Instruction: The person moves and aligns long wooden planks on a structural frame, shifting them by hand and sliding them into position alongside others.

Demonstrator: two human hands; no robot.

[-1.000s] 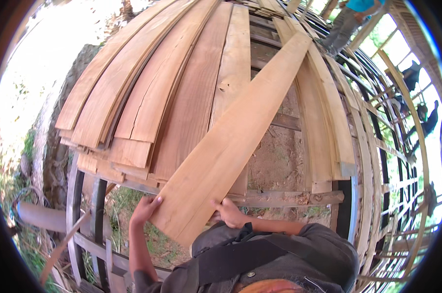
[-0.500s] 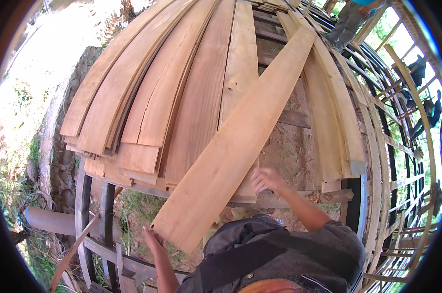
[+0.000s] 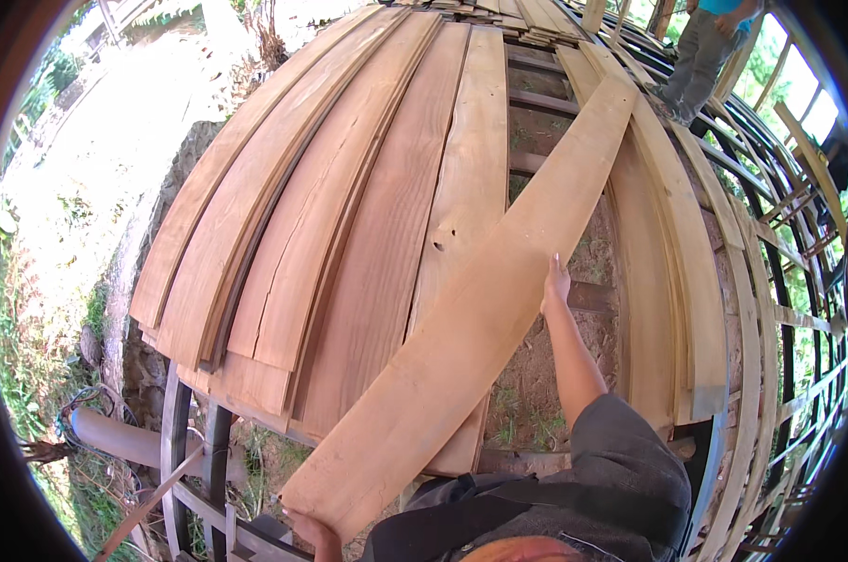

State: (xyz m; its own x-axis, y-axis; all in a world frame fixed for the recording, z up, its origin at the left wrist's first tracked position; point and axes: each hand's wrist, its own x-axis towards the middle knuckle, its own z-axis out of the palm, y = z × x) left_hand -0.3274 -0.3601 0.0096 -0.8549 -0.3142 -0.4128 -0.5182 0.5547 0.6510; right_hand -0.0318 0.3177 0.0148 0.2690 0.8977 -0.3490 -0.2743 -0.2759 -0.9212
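Observation:
A long pale wooden plank (image 3: 471, 300) lies slantwise across the other boards, its far end resting on the right-hand stack and its near end over the front edge. My left hand (image 3: 313, 534) grips the near left corner, fingers partly hidden beneath the wood. Farther along, my right hand (image 3: 556, 284) is closed on the plank's right edge, thumb on top and the other fingers out of sight underneath. Under the plank runs a knotted board (image 3: 471, 140), with a reddish board (image 3: 386, 206) to its left.
Several stacked boards (image 3: 208, 225) fill the left, and another board stack (image 3: 663, 281) stands at right. Between them a gap shows crossbars (image 3: 541, 101) and soil. A person (image 3: 700, 61) stands at the far right. A large pipe (image 3: 115, 436) lies low at left.
My right hand has moved forward from beside the plank and taken hold of its right edge. My left hand stays at the near corner. The view has shifted.

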